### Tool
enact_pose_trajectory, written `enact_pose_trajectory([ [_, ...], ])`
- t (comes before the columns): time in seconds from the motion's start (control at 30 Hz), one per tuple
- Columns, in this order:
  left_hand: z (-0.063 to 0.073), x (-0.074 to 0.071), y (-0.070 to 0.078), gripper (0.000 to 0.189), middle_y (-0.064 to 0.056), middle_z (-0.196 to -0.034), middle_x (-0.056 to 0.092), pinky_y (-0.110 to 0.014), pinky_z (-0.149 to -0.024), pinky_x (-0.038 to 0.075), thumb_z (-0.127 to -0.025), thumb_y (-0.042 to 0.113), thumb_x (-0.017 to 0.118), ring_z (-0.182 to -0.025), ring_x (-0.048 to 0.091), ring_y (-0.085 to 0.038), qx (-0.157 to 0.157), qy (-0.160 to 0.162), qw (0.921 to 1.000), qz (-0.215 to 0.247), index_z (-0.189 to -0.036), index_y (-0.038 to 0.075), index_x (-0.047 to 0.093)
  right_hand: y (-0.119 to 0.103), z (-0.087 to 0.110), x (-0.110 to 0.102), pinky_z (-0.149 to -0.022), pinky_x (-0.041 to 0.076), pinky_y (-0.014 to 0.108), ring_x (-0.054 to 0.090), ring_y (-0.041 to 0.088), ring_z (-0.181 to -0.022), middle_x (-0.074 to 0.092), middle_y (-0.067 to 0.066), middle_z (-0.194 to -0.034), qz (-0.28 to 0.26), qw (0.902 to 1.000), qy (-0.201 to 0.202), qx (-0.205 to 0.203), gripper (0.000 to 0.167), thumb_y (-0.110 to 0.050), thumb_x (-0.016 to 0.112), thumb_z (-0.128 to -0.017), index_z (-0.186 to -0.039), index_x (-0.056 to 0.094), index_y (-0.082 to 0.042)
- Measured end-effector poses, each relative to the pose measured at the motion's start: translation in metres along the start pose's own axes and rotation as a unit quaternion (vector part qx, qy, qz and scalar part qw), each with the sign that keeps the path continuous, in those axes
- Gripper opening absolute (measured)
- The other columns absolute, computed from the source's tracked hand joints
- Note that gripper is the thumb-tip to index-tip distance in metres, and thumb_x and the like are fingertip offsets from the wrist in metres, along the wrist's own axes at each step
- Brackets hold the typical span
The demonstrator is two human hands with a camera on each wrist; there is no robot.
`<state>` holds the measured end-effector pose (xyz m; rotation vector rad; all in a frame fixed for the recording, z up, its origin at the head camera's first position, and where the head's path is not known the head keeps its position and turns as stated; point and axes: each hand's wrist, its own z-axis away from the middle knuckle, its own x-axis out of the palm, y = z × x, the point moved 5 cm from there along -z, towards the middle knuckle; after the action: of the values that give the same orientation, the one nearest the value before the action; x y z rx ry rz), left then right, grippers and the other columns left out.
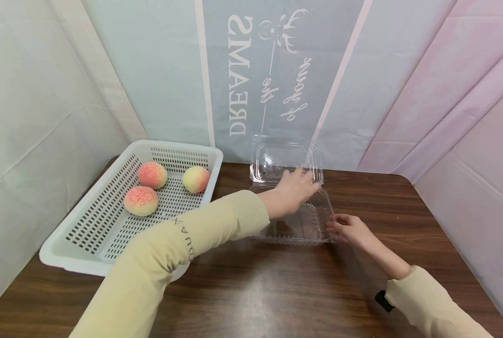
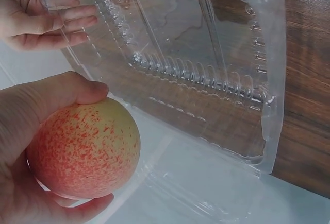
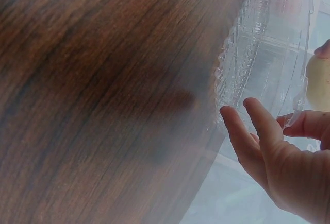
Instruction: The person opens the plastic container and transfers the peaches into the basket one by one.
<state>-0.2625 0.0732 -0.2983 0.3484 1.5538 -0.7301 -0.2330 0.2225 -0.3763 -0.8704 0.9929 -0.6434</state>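
My left hand [image 1: 294, 191] grips a red-and-yellow peach [image 2: 87, 152] over a clear plastic clamshell container [image 1: 291, 230]. From the head view the back of that hand hides the fruit, while the left wrist view shows thumb and fingers curled round it. The container's lid [image 1: 276, 157] stands raised at the back. At the container's right side, my right hand [image 1: 352, 229] pinches the rim between thumb and finger, as the right wrist view shows; its other fingers extend along the outer wall.
A white perforated basket [image 1: 65, 267] stands on the left of the brown wooden table [image 1: 251, 300]. Three more peaches lie in it, including a yellowish peach [image 1: 196, 179] near its right wall. A printed curtain [image 1: 158, 84] hangs directly behind the table.
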Motion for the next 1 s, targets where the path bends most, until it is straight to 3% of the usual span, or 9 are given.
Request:
enact_pose_trajectory([
  [0.17, 0.003, -0.001, -0.004, 0.066, -0.002, -0.125, 0.042, -0.038, -0.083, 0.043, -0.074, 0.009, 0.067, -0.117, 0.038, -0.026, -0.005, 0.006, 1.0, 0.005, -0.132, 0.025, 0.04, 0.0, 0.0, 0.0, -0.076, 0.052, 0.029, 0.056, 0.039, -0.103, 0.046, 0.041, -0.116, -0.007, 1.0, 0.0, -0.001, 0.041, -0.002, 0.035, -0.095, -0.123, 0.028, 0.027],
  [0.4, 0.008, -0.006, -0.008, 0.061, -0.006, -0.137, 0.037, -0.043, -0.09, 0.041, -0.075, 0.008, 0.066, -0.12, 0.036, -0.027, -0.007, 0.005, 0.9997, 0.022, -0.129, 0.023, 0.042, 0.001, 0.0, 0.001, -0.076, 0.052, 0.028, 0.056, 0.038, -0.103, 0.045, 0.041, -0.117, -0.012, 0.9999, 0.001, 0.001, 0.041, -0.002, 0.035, -0.096, -0.124, 0.027, 0.027],
  [1.0, 0.02, -0.016, -0.016, 0.053, -0.004, -0.126, 0.043, -0.041, -0.086, 0.043, -0.072, 0.004, 0.066, -0.113, 0.039, -0.025, -0.01, 0.04, 0.9984, 0.04, -0.119, 0.021, 0.046, 0.0, 0.001, 0.001, -0.075, 0.052, 0.029, 0.055, 0.04, -0.104, 0.046, 0.041, -0.117, -0.008, 1.0, -0.001, -0.001, 0.041, -0.003, 0.035, -0.096, -0.124, 0.028, 0.026],
])
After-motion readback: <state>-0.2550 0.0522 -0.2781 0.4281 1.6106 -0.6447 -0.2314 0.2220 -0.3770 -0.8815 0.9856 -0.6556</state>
